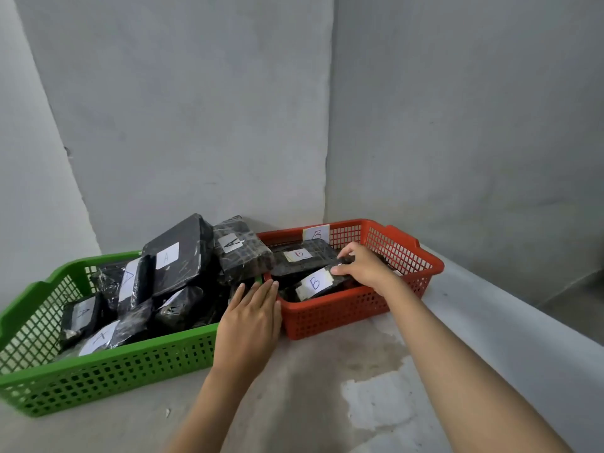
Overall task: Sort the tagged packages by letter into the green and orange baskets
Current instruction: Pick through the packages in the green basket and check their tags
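Right grip (359,266) pinches B package (322,282) inside orange basket (343,315); left grip (251,312) flat, holding nothing.

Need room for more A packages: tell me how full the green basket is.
Heaped full. Black A-tagged packages pile above the green basket rim, one leaning over toward the orange basket.

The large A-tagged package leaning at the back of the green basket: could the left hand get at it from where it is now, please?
Probably yes. The left hand lies open at the green basket rim, holding nothing, and the large A-tagged package sits exposed on top of the pile.
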